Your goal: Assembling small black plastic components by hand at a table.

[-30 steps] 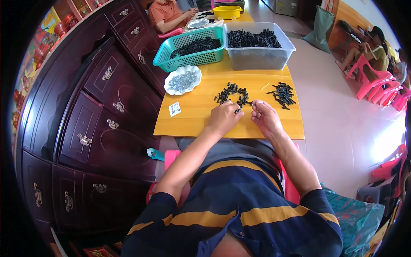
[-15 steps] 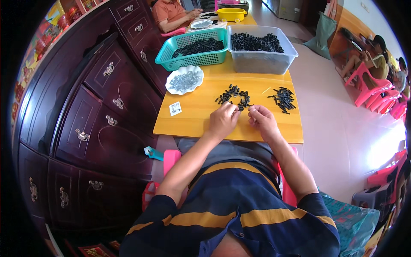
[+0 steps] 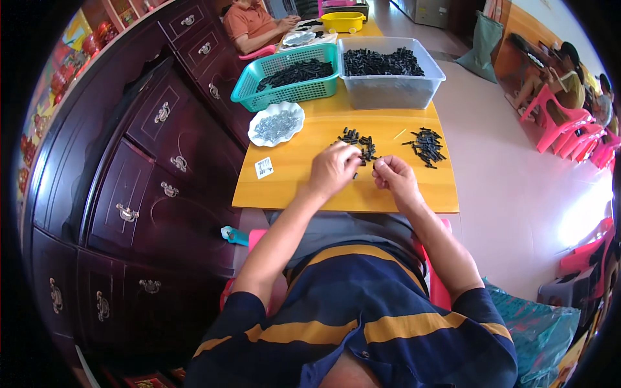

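In front of the clear tub, black pieces are lying; the right hand is pinching one, fingers closed; the left hand is curling its fingers, its hold unclear.

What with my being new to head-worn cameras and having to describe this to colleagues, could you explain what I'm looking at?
There is no machine: a person works bare-handed. The view comes from a wide fisheye camera on that person's head, looking down, so straight edges bend. On the wooden table lie a near pile and a right-hand pile of small black pieces, plus a white scalloped dish of small shiny bits. Behind stand a teal basket and a clear tub, both holding black pieces. The right hand seems to pinch a small dark piece; whether the left hand holds anything is unclear.
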A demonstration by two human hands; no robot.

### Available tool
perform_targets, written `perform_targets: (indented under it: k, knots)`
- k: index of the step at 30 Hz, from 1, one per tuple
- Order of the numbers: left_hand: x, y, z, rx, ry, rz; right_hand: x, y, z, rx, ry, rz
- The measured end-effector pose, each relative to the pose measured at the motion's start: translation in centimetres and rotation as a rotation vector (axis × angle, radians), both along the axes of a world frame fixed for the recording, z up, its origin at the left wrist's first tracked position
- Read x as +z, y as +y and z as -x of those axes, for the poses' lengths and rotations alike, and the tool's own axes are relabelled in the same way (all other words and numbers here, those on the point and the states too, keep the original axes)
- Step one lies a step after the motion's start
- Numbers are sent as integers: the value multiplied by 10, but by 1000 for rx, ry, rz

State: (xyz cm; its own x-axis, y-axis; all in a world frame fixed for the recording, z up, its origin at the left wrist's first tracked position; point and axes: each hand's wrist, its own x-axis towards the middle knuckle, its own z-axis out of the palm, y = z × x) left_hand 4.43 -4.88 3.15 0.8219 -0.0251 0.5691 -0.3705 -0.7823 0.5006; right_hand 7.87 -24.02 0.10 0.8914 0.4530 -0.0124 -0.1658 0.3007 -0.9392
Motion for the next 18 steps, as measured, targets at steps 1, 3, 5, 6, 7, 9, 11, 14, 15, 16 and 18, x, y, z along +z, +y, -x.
perform_targets:
  k: [1, 3, 5, 6, 7, 9, 11, 14, 15, 16, 18]
  knots:
    - [-2, 9, -10, 45, 22, -51, 2, 0, 1, -14, 6, -4]
    - [-6, 26, -30, 145, 41, -171, 7, 1, 2, -28, 11, -17]
    - [-3, 30, -44, 140, 102, -228, 8, -1, 3, -26, 12, -6]
    - [-2, 32, -51, 143, 162, -277, 9, -1, 3, -32, 14, -12]
    - [-3, 31, -57, 136, 156, -294, 9, -2, 2, -27, 10, -24]
    - [-5, 30, -66, 117, 169, -323, 9, -3, 3, -26, 9, -39]
    - [-7, 30, -73, 98, 178, -352, 9, -3, 2, -25, 14, -17]
    - [-7, 30, -79, 87, 203, -405, 6, -2, 0, -8, 13, -30]
    - [-7, 29, -80, 80, 235, -421, 5, -2, 0, -13, 12, -33]
    - [-7, 29, -80, 75, 268, -437, 6, -2, 0, -13, 14, -29]
    - [-7, 27, -82, 59, 283, -457, 6, -3, 0, -15, 15, -27]
